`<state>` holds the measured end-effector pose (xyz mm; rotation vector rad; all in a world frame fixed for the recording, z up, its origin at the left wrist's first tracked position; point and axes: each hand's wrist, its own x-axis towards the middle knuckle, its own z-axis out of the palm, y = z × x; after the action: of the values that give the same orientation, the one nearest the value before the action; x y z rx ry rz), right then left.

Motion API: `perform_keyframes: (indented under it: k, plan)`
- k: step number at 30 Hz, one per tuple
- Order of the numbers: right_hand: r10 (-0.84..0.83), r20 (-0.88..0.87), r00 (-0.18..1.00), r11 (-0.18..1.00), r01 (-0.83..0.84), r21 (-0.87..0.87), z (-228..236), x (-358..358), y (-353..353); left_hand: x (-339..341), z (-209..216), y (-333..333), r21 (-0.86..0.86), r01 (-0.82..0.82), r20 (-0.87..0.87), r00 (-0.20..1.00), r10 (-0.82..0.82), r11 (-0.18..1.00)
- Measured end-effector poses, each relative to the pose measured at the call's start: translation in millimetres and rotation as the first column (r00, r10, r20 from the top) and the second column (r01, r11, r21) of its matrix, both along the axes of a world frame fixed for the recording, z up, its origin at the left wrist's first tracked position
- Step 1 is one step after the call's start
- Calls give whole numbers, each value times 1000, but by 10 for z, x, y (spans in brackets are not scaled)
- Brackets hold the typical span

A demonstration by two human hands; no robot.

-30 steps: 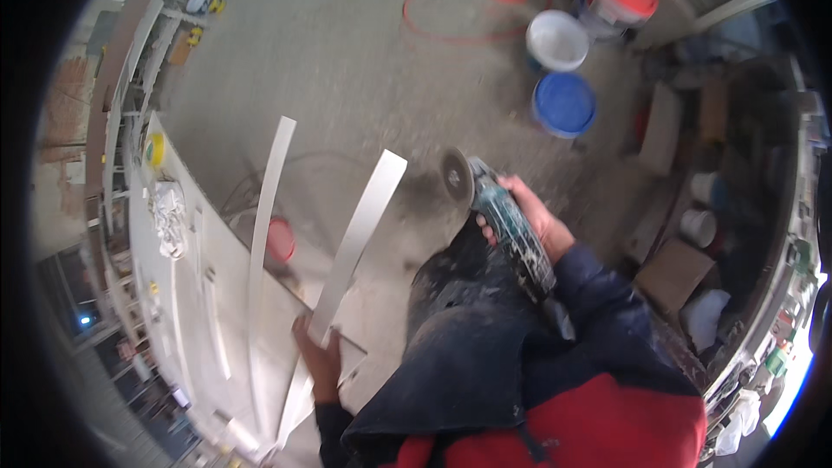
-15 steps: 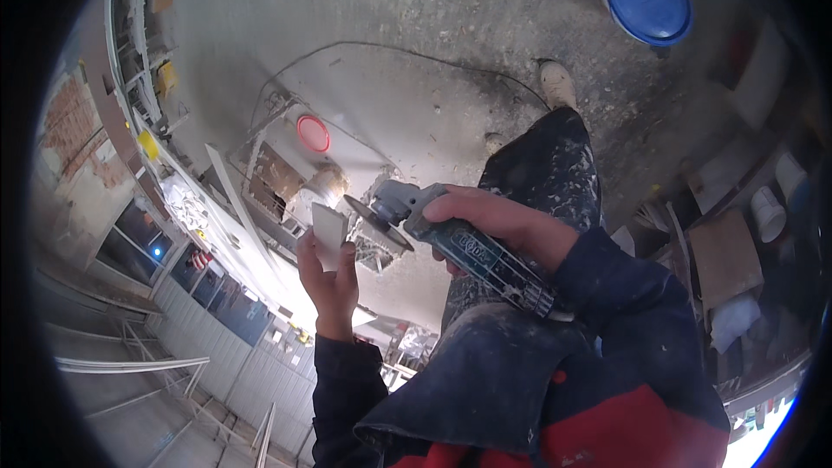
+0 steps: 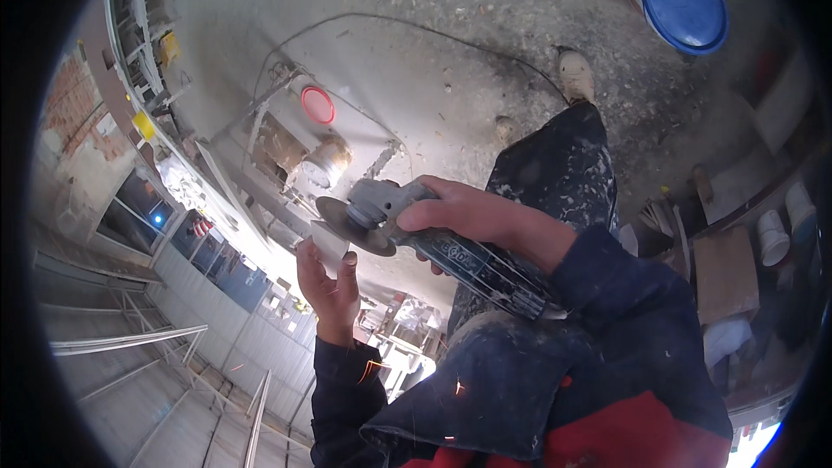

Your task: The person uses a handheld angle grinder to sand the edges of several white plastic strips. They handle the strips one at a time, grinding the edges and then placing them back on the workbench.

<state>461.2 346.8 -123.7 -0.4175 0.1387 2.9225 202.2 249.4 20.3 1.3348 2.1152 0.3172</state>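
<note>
My right hand [image 3: 472, 217] is wrapped round the body of an angle grinder [image 3: 481, 273], held level in front of my lap. Its grey disc [image 3: 355, 227] faces left, toward the other hand. Between thumb and fingers, my left hand [image 3: 329, 295] grips a small pale flat plate [image 3: 330, 244] upright. The plate's upper edge meets or nearly meets the disc; exact contact is hard to tell. A few orange sparks [image 3: 371, 371] show over my left sleeve and the dusty dark apron [image 3: 485, 381].
On the floor a dark cable [image 3: 416, 26] curves toward my shoe [image 3: 575, 76]. A bucket with a blue lid [image 3: 685, 2] stands far right. Beyond the grinder are a red round lid [image 3: 317, 105] and a stained pale bucket [image 3: 328, 162]. A cardboard box [image 3: 726, 276] sits at right.
The grinder has shifted left and its disc now overlaps the plate's edge. Sparks have appeared over the left sleeve and apron. The whole view has shifted slightly.
</note>
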Motion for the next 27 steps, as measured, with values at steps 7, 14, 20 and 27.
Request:
perform_keyframes:
  k: [7, 14, 20, 27]
  plan:
    - [-11, 58, 998, 993, 4, 120, -31, -161, 192, 56, 11, 35, 1, 57, -26, 998, -57, 998]
    - [8, 41, 999, 983, -16, 185, -58, -259, 365, 119, 102, 104, -98, 111, -140, 982, -125, 989]
    - [73, 9, 997, 997, -73, 35, -220, -221, 259, 101, 81, 99, -72, 163, -188, 967, -174, 984]
    - [120, 19, 993, 989, -121, 86, -81, 92, 152, 60, 61, 42, -55, 114, -153, 981, -121, 992]
